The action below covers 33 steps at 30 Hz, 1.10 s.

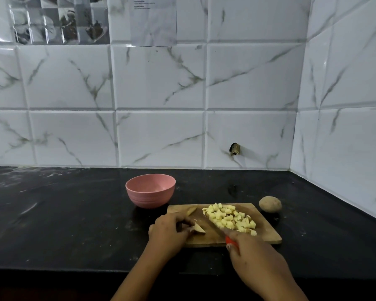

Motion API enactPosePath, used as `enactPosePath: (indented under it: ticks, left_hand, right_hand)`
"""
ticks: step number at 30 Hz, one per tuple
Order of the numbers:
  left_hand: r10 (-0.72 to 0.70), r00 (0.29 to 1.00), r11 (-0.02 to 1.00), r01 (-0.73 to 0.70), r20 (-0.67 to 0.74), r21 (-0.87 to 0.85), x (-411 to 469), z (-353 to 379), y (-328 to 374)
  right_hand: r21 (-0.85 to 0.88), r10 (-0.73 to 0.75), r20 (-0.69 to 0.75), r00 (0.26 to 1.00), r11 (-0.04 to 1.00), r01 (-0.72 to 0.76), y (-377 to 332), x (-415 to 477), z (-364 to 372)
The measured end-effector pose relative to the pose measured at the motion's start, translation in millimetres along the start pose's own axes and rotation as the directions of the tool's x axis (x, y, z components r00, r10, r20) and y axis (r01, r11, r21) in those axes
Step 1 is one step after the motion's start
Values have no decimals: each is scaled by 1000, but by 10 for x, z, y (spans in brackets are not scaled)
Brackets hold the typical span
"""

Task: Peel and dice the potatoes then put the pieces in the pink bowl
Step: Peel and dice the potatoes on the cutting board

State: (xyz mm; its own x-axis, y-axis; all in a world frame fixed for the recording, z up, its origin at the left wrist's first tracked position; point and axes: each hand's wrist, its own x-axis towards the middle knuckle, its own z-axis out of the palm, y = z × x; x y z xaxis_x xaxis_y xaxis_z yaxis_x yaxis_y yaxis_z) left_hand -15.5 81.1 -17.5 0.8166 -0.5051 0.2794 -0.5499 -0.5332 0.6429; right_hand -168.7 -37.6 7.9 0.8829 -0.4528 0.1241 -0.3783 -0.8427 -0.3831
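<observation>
Potato dice (pixel 230 218) are heaped on the right half of the cutting board (pixel 267 237), and a small wedge (pixel 199 229) is pinched near the left edge by the curled fingers of the left hand (pixel 168 230). A red-handled knife (pixel 213 223) is gripped by the right hand (pixel 254 255), and its blade is laid slantwise between wedge and heap. A whole potato (pixel 270 204), apparently unpeeled, is left on the tabletop (pixel 74 213) just beside the board. The pink bowl (pixel 150 199), seemingly empty, is set behind the board's left corner.

The main risk is judged to be a nicked fingertip, since the wedge is small and held close to the blade. Dice near the board's front edge could be swept onto the tabletop by a careless stroke. Skin appears to be left on the wedge and may be diced in.
</observation>
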Motion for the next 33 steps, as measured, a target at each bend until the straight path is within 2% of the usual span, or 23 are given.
enactPosePath:
  ticks: [6, 10, 13, 15, 19, 24, 27, 30, 33]
  left_hand:
    - [-62, 993, 986, 77, -97, 149, -44, 0, 99]
    - [-97, 993, 984, 105, -61, 145, -33, 0, 87]
    - [-109, 993, 985, 113, -38, 129, -49, 4, 83]
    - [-96, 994, 982, 102, -51, 156, -46, 9, 99]
    - [-63, 996, 977, 74, -60, 198, -26, 25, 109]
    - [-62, 997, 973, 72, -55, 220, 28, 53, 48]
    - [-1, 999, 950, 17, -50, 311, 31, 57, 31]
    - [57, 997, 940, -34, -57, 339, 24, 66, 20]
    - [60, 995, 930, -26, -81, 367, -17, 62, 40]
  right_hand:
    - [-8, -55, 6, 998, 998, 55, -146, 18, 40]
    - [-86, -84, 41, 996, 993, 87, -184, 59, 56]
    - [-103, -57, 132, 990, 992, 71, -210, 131, 31]
    - [-103, -59, 149, 987, 992, 75, -220, 131, 21]
    - [-143, -136, 41, 990, 980, 140, -209, 47, 60]
    - [-274, -168, 65, 984, 945, 179, -234, 172, 58]
    - [-335, -190, 110, 976, 917, 217, -315, 247, 129]
    - [-341, -205, 100, 974, 912, 227, -371, 314, 186]
    - [-347, -205, 91, 975, 911, 224, -361, 289, 213]
